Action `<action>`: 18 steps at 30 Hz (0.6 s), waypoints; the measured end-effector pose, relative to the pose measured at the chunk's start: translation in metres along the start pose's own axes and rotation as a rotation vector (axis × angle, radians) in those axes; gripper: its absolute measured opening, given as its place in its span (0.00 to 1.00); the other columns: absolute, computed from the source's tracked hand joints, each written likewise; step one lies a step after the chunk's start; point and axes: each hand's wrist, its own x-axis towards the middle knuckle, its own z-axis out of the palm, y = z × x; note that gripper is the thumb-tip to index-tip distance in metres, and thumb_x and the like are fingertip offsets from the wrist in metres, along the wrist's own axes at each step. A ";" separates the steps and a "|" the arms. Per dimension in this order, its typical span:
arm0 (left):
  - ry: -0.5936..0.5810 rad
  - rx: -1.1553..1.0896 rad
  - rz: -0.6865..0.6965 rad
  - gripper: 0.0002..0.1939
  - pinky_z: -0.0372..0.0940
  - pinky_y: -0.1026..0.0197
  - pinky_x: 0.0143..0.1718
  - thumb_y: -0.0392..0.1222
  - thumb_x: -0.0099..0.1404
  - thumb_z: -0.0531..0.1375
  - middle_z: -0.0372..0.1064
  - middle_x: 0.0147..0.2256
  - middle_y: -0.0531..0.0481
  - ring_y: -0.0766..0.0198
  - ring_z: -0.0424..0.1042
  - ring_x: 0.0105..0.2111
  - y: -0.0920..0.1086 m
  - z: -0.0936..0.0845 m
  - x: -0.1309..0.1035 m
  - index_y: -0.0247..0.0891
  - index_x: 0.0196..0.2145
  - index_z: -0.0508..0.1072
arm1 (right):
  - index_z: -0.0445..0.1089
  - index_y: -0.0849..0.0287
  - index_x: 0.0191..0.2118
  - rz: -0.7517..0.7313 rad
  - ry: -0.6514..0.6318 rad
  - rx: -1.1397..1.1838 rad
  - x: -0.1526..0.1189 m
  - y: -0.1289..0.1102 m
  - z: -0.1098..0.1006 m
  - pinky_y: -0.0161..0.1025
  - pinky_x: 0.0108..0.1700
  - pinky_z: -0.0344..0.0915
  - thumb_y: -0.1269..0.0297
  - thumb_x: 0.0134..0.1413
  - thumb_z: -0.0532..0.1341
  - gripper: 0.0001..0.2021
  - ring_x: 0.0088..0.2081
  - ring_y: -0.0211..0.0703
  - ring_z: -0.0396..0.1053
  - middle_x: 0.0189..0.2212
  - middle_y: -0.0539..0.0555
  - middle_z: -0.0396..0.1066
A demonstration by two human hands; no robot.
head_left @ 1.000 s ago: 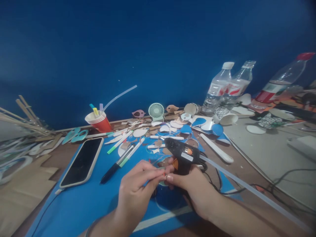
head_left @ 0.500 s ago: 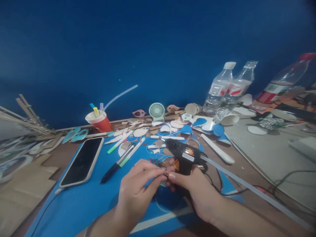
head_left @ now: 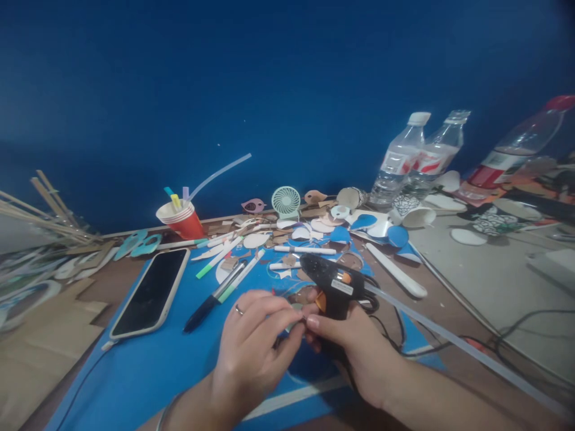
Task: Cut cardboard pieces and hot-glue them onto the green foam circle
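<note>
My right hand (head_left: 359,341) grips a black glue gun (head_left: 330,281) by its handle, the nozzle pointing up and left. A long translucent glue stick (head_left: 440,332) runs out of the gun's back end toward the lower right. My left hand (head_left: 256,341) has its thumb and fingers pinched together against the right hand's thumb and fingertips. Some small piece seems caught at that meeting point, but it is too small and covered to name. Both hands are above a blue mat (head_left: 179,371).
Left of my hands lie a phone (head_left: 150,293) on a cable and a black marker (head_left: 202,314). Behind are a small fan (head_left: 286,202), paper cutouts and a stack of paper cups (head_left: 186,218). Plastic bottles (head_left: 399,158) stand right; a white knife-like tool (head_left: 395,270) lies near the gun.
The back of my left hand has turned slightly, so a ring now shows, and its fingers have shifted at the pinch. My right hand and the glue gun have hardly moved.
</note>
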 end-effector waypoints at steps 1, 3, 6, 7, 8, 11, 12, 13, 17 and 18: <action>-0.004 0.000 0.000 0.12 0.63 0.58 0.36 0.27 0.50 0.62 0.68 0.30 0.51 0.64 0.66 0.31 0.000 0.000 0.000 0.39 0.33 0.69 | 0.65 0.60 0.32 -0.003 0.002 -0.005 0.000 0.000 0.000 0.32 0.25 0.57 0.70 0.39 0.66 0.12 0.24 0.34 0.62 0.21 0.46 0.65; -0.005 0.002 0.000 0.13 0.63 0.58 0.36 0.26 0.51 0.61 0.68 0.30 0.51 0.64 0.66 0.32 0.001 -0.001 -0.001 0.39 0.34 0.70 | 0.65 0.60 0.32 -0.007 0.008 -0.017 0.000 0.000 0.000 0.32 0.25 0.57 0.70 0.39 0.66 0.11 0.24 0.35 0.61 0.21 0.46 0.66; -0.015 0.009 0.006 0.13 0.63 0.58 0.36 0.26 0.50 0.61 0.68 0.30 0.51 0.64 0.66 0.32 0.001 0.000 0.000 0.39 0.34 0.70 | 0.65 0.59 0.33 -0.012 0.001 -0.030 0.000 0.000 -0.001 0.32 0.26 0.57 0.71 0.40 0.65 0.11 0.24 0.34 0.62 0.22 0.46 0.66; -0.019 0.009 0.010 0.13 0.63 0.58 0.36 0.26 0.50 0.61 0.68 0.30 0.50 0.64 0.66 0.32 0.002 0.000 0.000 0.39 0.34 0.70 | 0.65 0.59 0.33 -0.015 -0.003 -0.035 -0.001 0.000 0.000 0.32 0.26 0.57 0.71 0.40 0.65 0.11 0.24 0.34 0.62 0.22 0.46 0.66; -0.020 0.006 0.012 0.13 0.63 0.58 0.36 0.26 0.50 0.61 0.68 0.30 0.50 0.64 0.66 0.32 0.002 0.000 0.000 0.39 0.34 0.70 | 0.65 0.60 0.33 -0.021 -0.004 -0.042 -0.001 0.000 0.000 0.32 0.26 0.57 0.71 0.41 0.65 0.11 0.24 0.34 0.61 0.22 0.46 0.66; -0.017 -0.009 -0.004 0.14 0.63 0.58 0.36 0.26 0.50 0.61 0.68 0.31 0.50 0.63 0.66 0.32 0.000 -0.001 0.001 0.39 0.34 0.70 | 0.65 0.60 0.33 -0.047 0.026 -0.092 -0.002 0.001 0.000 0.33 0.26 0.58 0.71 0.42 0.64 0.09 0.24 0.34 0.62 0.23 0.46 0.67; -0.016 -0.009 -0.010 0.14 0.63 0.58 0.36 0.26 0.50 0.61 0.68 0.31 0.50 0.63 0.66 0.33 -0.002 -0.003 0.001 0.39 0.34 0.69 | 0.65 0.60 0.33 -0.061 0.048 -0.115 -0.002 0.000 -0.001 0.33 0.27 0.58 0.72 0.42 0.64 0.09 0.24 0.35 0.62 0.24 0.47 0.68; -0.022 -0.006 -0.011 0.13 0.63 0.58 0.36 0.26 0.51 0.61 0.68 0.31 0.49 0.62 0.66 0.33 -0.004 -0.004 0.002 0.38 0.34 0.69 | 0.65 0.59 0.33 -0.074 0.074 -0.136 -0.002 0.000 -0.001 0.33 0.27 0.59 0.72 0.42 0.64 0.09 0.25 0.35 0.62 0.25 0.47 0.68; -0.211 0.038 0.014 0.08 0.62 0.56 0.37 0.30 0.54 0.59 0.67 0.32 0.48 0.61 0.65 0.34 -0.015 -0.009 0.001 0.38 0.34 0.69 | 0.66 0.58 0.33 -0.133 0.159 -0.190 0.003 -0.007 -0.008 0.34 0.28 0.60 0.71 0.42 0.64 0.09 0.26 0.37 0.64 0.27 0.48 0.70; -0.284 0.057 0.010 0.07 0.62 0.55 0.37 0.31 0.55 0.58 0.67 0.32 0.48 0.60 0.65 0.35 -0.018 -0.010 0.001 0.37 0.34 0.69 | 0.66 0.58 0.33 -0.155 0.178 -0.202 0.005 -0.009 -0.011 0.35 0.29 0.60 0.70 0.43 0.64 0.09 0.27 0.37 0.64 0.27 0.48 0.70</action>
